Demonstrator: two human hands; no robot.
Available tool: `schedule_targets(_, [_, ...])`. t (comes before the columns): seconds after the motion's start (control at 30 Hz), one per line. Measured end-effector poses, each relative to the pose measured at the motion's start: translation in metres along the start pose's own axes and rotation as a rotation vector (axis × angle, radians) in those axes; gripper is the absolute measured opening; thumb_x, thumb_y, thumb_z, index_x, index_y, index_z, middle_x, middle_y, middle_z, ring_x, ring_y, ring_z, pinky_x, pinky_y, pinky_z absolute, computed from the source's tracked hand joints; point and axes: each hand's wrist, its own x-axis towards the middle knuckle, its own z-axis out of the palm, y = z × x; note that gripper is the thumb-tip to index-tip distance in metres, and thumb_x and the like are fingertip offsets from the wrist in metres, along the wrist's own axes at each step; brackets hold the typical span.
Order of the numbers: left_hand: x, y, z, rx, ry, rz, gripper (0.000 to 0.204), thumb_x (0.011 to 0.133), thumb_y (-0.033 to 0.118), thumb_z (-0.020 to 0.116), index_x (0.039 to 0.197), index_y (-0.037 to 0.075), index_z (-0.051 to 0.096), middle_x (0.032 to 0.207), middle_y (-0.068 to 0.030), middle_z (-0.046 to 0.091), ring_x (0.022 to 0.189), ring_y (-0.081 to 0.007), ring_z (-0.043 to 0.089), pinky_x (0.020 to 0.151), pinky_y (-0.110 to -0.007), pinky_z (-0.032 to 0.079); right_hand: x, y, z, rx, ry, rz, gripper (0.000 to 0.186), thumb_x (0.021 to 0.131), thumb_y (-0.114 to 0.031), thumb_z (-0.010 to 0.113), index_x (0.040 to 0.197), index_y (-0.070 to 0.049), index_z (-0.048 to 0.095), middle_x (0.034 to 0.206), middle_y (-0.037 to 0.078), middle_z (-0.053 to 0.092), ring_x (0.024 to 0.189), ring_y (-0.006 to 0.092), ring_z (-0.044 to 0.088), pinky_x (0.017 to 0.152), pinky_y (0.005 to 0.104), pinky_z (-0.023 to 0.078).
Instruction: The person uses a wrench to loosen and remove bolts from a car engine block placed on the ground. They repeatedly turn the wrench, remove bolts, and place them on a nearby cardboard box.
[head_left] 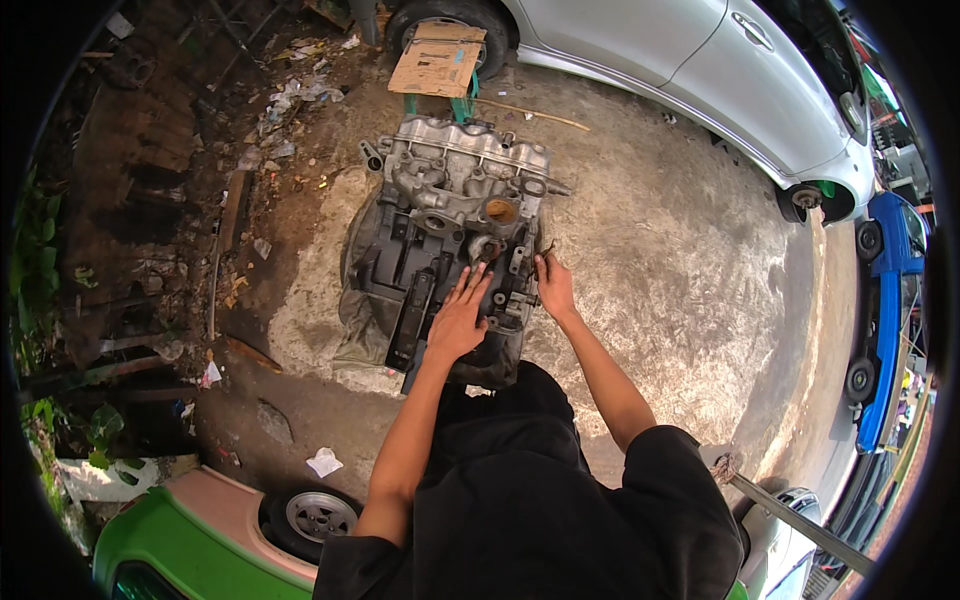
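Outdoors, a grimy grey metal engine [455, 215] sits before us on worn grey concrete ground [680, 280]. We rest our left hand [460, 322] on it, fingers slightly apart; our right hand [556, 288] pinches a thin dark piece [548, 248] at the engine's right edge, thumb and fingertips together. Beyond, a flat brown cardboard sheet [428, 78] bears dark markings [436, 55] too small for us to read, near a silver car [630, 42].

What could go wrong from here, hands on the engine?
Bare left hand rests on the engine: rough edges might scrape its fingers.
Right hand seems to pinch a thin dark piece, which could slip loose.
Round port looks uncovered, so grit might get in.
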Motion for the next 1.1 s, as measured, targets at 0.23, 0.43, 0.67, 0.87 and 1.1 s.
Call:
schedule_targets(0.23, [0.0,-0.001,0.001,-0.02,0.025,0.021,0.088,0.092,0.013,0.066,0.166,0.023,0.021,0.175,0.005,0.011,0.161,-0.0201,0.011,0.129,-0.043,0.026,-0.088,-0.005,0.032,-0.181,0.076,-0.242,0.039,0.107,-0.015,0.052,0.136,0.01,0.048,0.115,0.032,0.057,0.106,0.0499,0.059,0.091,0.0526,0.051])
schedule_targets(0.43, [0.001,0.0,0.003,-0.033,0.034,0.034,0.086,0.092,0.013,0.066,0.166,0.021,0.023,0.175,0.0041,0.012,0.161,-0.0211,0.012,0.129,-0.044,0.027,-0.1,-0.006,0.036,-0.055,0.119,-0.213,0.037,0.107,-0.014,0.051,0.14,0.003,0.048,0.123,0.029,0.055,0.115,0.0467,0.056,0.097,0.0522,0.048])
schedule_targets(0.67, [0.0,0.0,0.002,-0.042,0.035,0.022,0.085,0.091,0.012,0.065,0.166,0.02,0.024,0.175,0.0039,0.013,0.161,-0.0211,0.012,0.129,-0.043,0.026,-0.095,-0.001,0.024,-0.001,0.172,-0.113,0.024,0.106,-0.011,0.055,0.125,0.003,0.055,0.115,0.026,0.062,0.106,0.0439,0.062,0.092,0.0483,0.051])
schedule_targets(0.87, [-0.001,-0.001,0.002,-0.05,0.042,0.025,0.085,0.091,0.012,0.066,0.165,0.02,0.025,0.175,0.0044,0.012,0.161,-0.0212,0.012,0.129,-0.043,0.026,-0.092,-0.002,0.026,0.004,0.203,-0.141,0.02,0.103,-0.008,0.058,0.118,0.004,0.055,0.111,0.026,0.06,0.104,0.0456,0.059,0.09,0.0518,0.048])
schedule_targets(1.1, [-0.001,-0.002,0.002,-0.055,0.039,0.019,0.084,0.091,0.012,0.066,0.165,0.021,0.026,0.175,0.0051,0.012,0.161,-0.0213,0.013,0.129,-0.043,0.027,-0.097,-0.01,0.015,-0.011,0.313,-0.235,0.015,0.103,-0.006,0.057,0.114,0.004,0.056,0.105,0.026,0.06,0.097,0.0441,0.059,0.085,0.0497,0.047])
